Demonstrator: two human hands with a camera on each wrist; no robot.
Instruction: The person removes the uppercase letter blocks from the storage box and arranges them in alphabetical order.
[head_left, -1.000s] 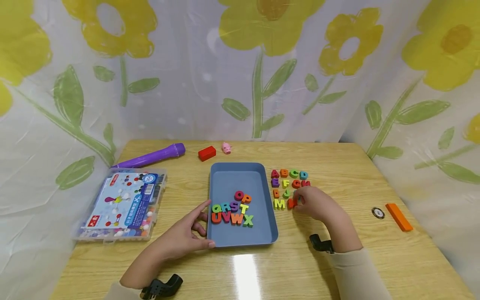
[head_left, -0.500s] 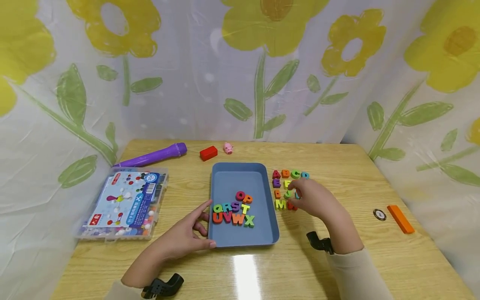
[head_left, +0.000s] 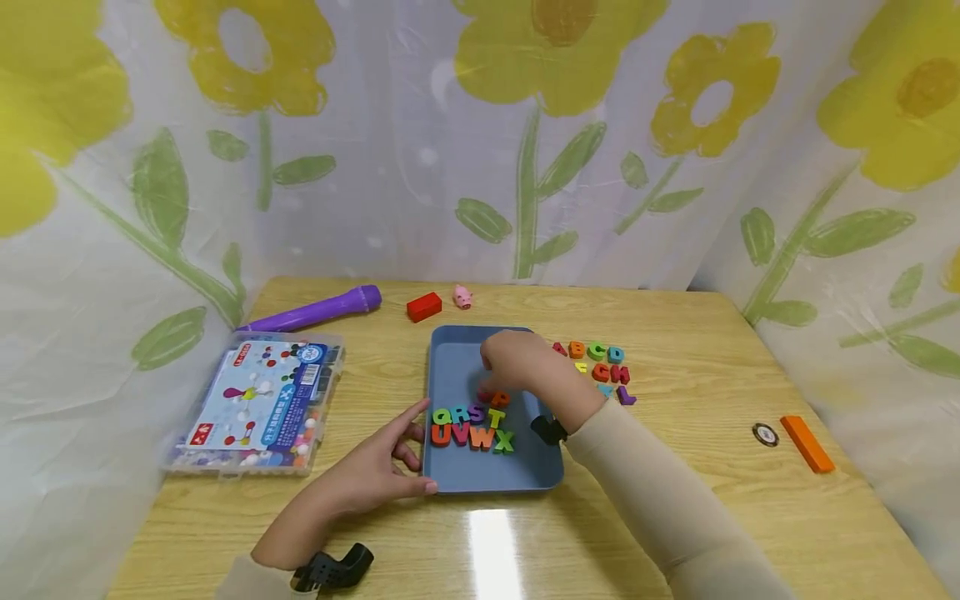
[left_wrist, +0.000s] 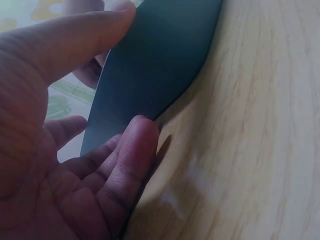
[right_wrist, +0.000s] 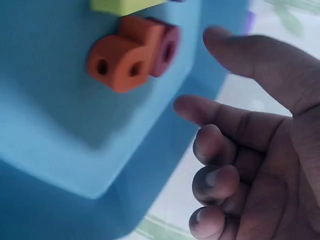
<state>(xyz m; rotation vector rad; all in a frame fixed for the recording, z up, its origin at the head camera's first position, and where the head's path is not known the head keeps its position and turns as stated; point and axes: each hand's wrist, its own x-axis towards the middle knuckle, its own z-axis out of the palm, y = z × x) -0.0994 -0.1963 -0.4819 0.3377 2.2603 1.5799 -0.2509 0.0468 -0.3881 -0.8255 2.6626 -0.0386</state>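
My left hand [head_left: 375, 467] rests at the near left side of a blue-grey tray [head_left: 498, 479], its thumb and fingers spread along the outer wall. In the left wrist view the thumb lies at the tray's rim [left_wrist: 107, 60]. Over the back half of the tray hovers my right hand [head_left: 521, 362], close to the orange letter P [right_wrist: 120, 60] and the dark pink letter O [right_wrist: 169, 50]. Between its thumb and index finger there is a gap with nothing in it. Lower in the tray stand rows of coloured letters, including a green X [head_left: 504, 442] and an orange W [head_left: 482, 438].
Right of the tray, several letters such as the purple L [head_left: 626, 396] stand in rows, partly hidden by my right arm. A molecule-model box [head_left: 258, 400] lies left. Behind are a purple microphone [head_left: 315, 311], red block [head_left: 424, 307] and pink pig [head_left: 462, 297]. An orange block [head_left: 807, 444] lies right.
My right hand has moved left, from the letter rows on the table to over the tray. My left hand keeps its place at the tray. The head view has shifted slightly.
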